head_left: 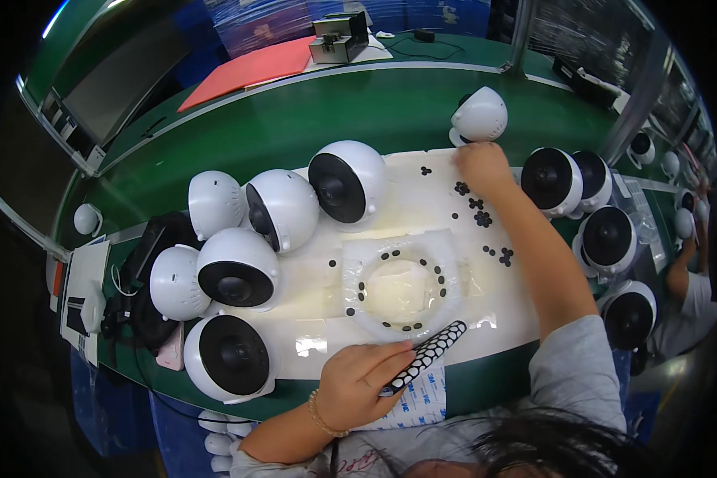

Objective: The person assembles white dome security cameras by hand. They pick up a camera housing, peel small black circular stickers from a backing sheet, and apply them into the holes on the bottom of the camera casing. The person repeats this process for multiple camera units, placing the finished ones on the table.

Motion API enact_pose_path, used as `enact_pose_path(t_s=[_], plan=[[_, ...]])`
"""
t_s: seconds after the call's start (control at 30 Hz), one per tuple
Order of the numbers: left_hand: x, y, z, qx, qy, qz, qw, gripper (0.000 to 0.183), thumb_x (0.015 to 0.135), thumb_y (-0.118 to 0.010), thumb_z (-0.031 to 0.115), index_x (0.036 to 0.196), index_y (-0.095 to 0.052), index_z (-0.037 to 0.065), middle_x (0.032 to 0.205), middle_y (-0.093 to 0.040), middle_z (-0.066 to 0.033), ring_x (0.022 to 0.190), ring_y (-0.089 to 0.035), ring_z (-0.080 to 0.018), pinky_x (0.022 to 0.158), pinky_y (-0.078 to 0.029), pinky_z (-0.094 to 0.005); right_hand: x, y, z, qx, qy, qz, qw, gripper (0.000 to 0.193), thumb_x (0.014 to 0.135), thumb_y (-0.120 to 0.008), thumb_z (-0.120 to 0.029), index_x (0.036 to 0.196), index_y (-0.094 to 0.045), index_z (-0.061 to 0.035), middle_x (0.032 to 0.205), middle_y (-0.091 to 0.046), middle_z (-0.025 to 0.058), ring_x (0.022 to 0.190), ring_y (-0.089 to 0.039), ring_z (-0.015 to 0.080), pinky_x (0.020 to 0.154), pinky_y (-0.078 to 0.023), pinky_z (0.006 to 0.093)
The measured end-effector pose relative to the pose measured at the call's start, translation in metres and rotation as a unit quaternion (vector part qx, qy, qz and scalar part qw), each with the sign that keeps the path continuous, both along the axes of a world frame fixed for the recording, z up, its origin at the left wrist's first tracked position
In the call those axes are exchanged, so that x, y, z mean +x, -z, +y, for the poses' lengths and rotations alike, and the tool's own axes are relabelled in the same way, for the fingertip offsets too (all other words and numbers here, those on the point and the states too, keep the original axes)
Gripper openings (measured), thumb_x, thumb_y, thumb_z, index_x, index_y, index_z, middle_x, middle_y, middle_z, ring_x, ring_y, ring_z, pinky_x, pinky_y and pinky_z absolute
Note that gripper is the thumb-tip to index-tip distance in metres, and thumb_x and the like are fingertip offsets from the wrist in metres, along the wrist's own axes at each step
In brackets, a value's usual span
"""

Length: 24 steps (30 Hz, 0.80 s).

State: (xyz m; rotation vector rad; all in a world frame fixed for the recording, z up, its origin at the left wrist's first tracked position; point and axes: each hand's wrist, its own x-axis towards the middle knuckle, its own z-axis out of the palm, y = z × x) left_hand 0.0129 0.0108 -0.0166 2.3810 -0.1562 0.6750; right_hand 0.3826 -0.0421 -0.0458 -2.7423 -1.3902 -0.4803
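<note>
My left hand (358,386) is closed around a slim, flat tool with a black-and-white honeycomb pattern (424,358), its far end near a translucent white ring-shaped fixture (452,299). Small black oval pads (441,280) sit around the ring. My right hand (486,169) reaches to the back right with its fingers curled down, and whatever they pinch is hidden. Just beyond it a round white camera (483,114) leans on its base. Clusters of small black pads (483,217) lie on the white sheet (494,307) below that hand.
Several white ball-shaped cameras with black faces (349,182) stand at the left, and more (551,179) at the right. Printed backing paper (422,402) lies at the near edge. A metal box (338,40) and red sheet (255,68) are behind. A co-worker's arm (681,267) shows far right.
</note>
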Motion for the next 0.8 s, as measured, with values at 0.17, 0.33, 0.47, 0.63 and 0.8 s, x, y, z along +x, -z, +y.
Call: enact_pose_path(t_s=[0.17, 0.33, 0.47, 0.63, 0.8], plan=[[0.001, -0.002, 0.0, -0.028, 0.009, 0.003, 1.0, 0.041, 0.061, -0.068, 0.01, 0.101, -0.059, 0.007, 0.103, -0.06, -0.0063, 0.08, -0.059, -0.0215, 0.066, -0.047, -0.0309, -0.091, -0.018, 0.03, -0.045, -0.371, 0.32, 0.871, 0.034, 0.087, -0.045, -0.033, 0.102, -0.061, -0.0079, 0.11, -0.057, 0.0135, 0.103, -0.051, 0.0289, 0.091, -0.038, 0.0379], [0.001, -0.006, 0.002, -0.048, 0.028, 0.021, 0.998, 0.041, 0.061, -0.068, 0.006, 0.101, -0.058, 0.005, 0.102, -0.061, -0.0098, 0.082, -0.06, -0.025, 0.07, -0.047, -0.0323, -0.115, -0.005, 0.054, 0.09, -0.361, 0.183, 0.91, 0.035, 0.085, -0.05, -0.036, 0.103, -0.059, -0.0075, 0.11, -0.055, 0.0088, 0.108, -0.045, 0.0274, 0.096, -0.031, 0.0376], [0.002, -0.007, 0.007, -0.075, 0.052, 0.041, 0.995, 0.04, 0.062, -0.067, 0.007, 0.101, -0.058, 0.006, 0.101, -0.06, -0.0082, 0.085, -0.058, -0.0251, 0.072, -0.047, -0.033, -0.097, -0.025, 0.056, 0.16, -0.342, 0.116, 0.919, 0.03, 0.079, -0.061, -0.029, 0.098, -0.059, -0.0062, 0.1, -0.057, 0.0068, 0.104, -0.047, 0.0261, 0.09, -0.036, 0.0366], [-0.001, -0.01, 0.009, -0.086, 0.047, 0.082, 0.992, 0.039, 0.06, -0.068, 0.006, 0.099, -0.059, 0.006, 0.097, -0.061, -0.0089, 0.084, -0.058, -0.0257, 0.072, -0.048, -0.0334, -0.099, -0.042, 0.028, 0.259, -0.293, 0.118, 0.913, 0.026, 0.077, -0.065, -0.024, 0.094, -0.058, -0.005, 0.086, -0.058, 0.0065, 0.078, -0.055, 0.0214, 0.069, -0.045, 0.0306], [-0.008, -0.01, 0.01, -0.096, 0.03, 0.066, 0.993, 0.033, 0.059, -0.069, 0.004, 0.092, -0.063, 0.003, 0.086, -0.063, -0.0115, 0.074, -0.061, -0.0261, 0.066, -0.049, -0.0326, -0.137, -0.079, -0.026, 0.375, -0.14, 0.612, 0.682, 0.026, 0.085, -0.057, -0.028, 0.096, -0.056, -0.004, 0.074, -0.058, 0.0013, 0.061, -0.053, 0.008, 0.054, -0.043, 0.0216]])
